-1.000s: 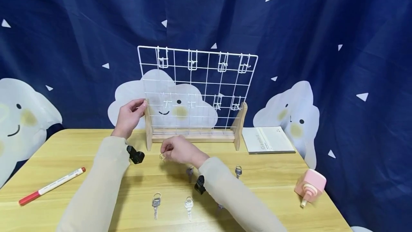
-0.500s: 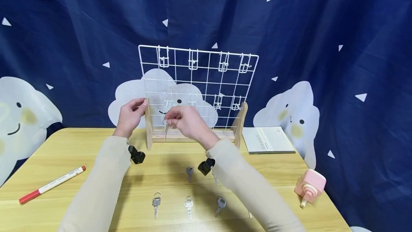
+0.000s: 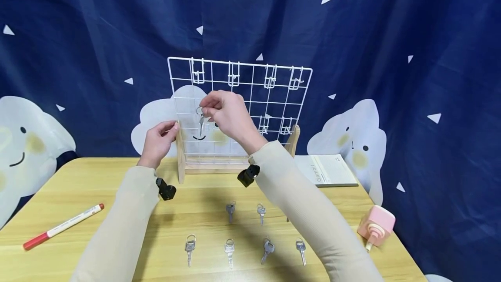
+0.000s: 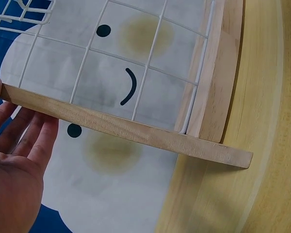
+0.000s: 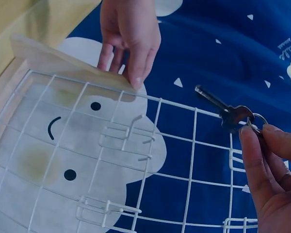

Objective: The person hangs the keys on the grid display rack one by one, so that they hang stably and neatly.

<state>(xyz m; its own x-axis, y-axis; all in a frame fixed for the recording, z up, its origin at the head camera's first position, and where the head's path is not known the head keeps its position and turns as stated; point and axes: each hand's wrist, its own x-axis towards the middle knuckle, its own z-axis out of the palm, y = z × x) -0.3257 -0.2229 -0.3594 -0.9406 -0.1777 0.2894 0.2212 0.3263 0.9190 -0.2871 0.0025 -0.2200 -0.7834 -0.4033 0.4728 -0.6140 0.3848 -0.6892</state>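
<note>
A white wire grid rack (image 3: 219,61) stands upright in a wooden stand (image 3: 181,160) at the back of the table. My left hand (image 3: 158,142) grips the top of the stand's left post (image 4: 111,127), thumb on one side and fingers on the other. In front of the grid's left half, my right hand (image 3: 231,114) pinches a metal key (image 5: 223,109) by its ring (image 5: 256,124). The key hangs tilted in the head view, apart from the hooks. White hooks (image 3: 233,77) line the grid's top; lower hooks (image 3: 287,126) show at right, others are behind my right hand.
Several keys with rings lie on the table, among them a front-left key (image 3: 189,247); one is mostly hidden by my right sleeve. A red-and-white marker (image 3: 64,226) lies left. A notebook (image 3: 332,170) and a pink bottle (image 3: 377,225) are at right.
My right hand has risen from near the tabletop to the middle height of the grid, bringing the key up with it. The left hand keeps its place on the post.
</note>
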